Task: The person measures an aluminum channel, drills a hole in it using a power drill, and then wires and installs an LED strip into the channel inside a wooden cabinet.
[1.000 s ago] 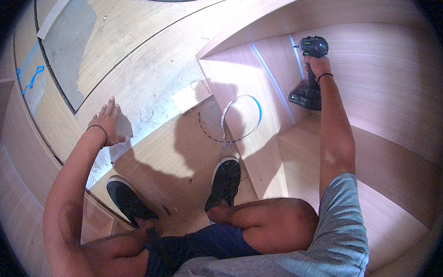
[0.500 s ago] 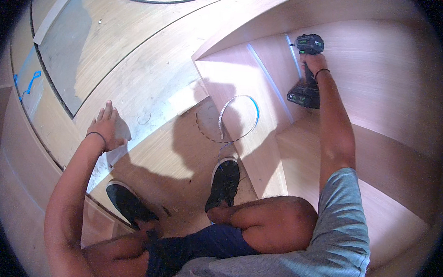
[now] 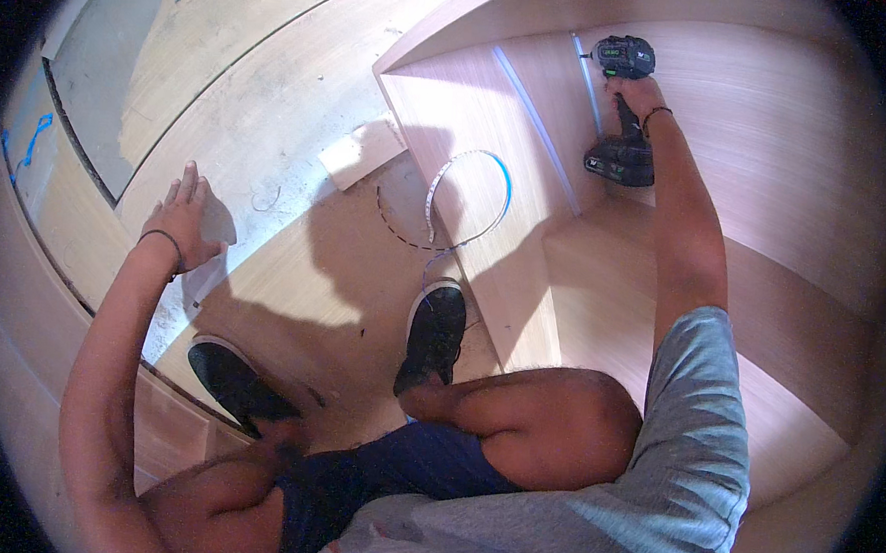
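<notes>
My right hand (image 3: 638,94) is wrapped around the grip of a black cordless drill (image 3: 625,58) with green marks. The drill is held at the curved wooden wall on the right, its nose pointing left toward a narrow lit groove (image 3: 588,79). A large battery forms its base. Far to the left, my left hand (image 3: 183,218) lies open on a pale wooden surface, fingers stretched forward and nothing in it. A loose coil of LED strip (image 3: 509,188), white and blue, curls over the board edge between my hands, with a thin wire trailing down by my shoe.
A second lit groove (image 3: 536,129) runs left of the drill. A small flat wood piece (image 3: 362,152) lies ahead of my feet. Blue tape (image 3: 35,140) sticks to the far left panel. Wooden ledges (image 3: 652,298) step down beside my right knee.
The whole view has shifted, so most things appear slightly higher and further left. The drill stays in my right hand by the same groove; my left hand stays on the same surface.
</notes>
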Tool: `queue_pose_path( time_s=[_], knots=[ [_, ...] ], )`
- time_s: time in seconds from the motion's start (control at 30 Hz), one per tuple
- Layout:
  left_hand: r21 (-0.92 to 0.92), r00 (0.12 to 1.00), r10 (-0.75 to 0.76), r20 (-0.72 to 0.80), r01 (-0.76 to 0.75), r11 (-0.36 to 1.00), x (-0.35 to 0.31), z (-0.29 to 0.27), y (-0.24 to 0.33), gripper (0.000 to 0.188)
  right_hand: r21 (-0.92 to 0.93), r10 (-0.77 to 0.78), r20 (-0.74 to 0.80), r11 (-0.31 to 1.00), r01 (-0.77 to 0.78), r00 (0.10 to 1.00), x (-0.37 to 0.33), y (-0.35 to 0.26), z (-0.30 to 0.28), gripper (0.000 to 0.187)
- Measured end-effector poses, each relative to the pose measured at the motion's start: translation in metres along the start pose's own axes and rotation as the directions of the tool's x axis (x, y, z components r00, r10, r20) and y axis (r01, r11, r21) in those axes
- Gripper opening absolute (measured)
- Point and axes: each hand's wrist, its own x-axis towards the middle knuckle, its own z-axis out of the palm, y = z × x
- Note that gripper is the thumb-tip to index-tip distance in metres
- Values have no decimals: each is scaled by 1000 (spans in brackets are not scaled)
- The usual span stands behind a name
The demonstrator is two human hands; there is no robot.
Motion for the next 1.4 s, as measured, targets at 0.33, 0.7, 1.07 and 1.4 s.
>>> queue_pose_path(
  time_s=[0.33,0.7,1.07,1.4],
  knots=[
    [-24,999,-5,-35,4,1000,-1,-2,0,93,119,63,-68,991,-54,996,-20,-10,7,15],
    [-54,1000,-9,-25,8,999,-2,-5,1,91,95,42,-88,995,-33,995,-21,-13,9,16],
    [-70,997,-9,-78,3,998,7,5,3,91,45,25,-79,999,-21,997,-24,-16,8,16],
    [-47,992,-64,-110,60,997,2,-7,16,85,8,-32,-109,999,33,994,-20,-12,12,18]
  ],
)
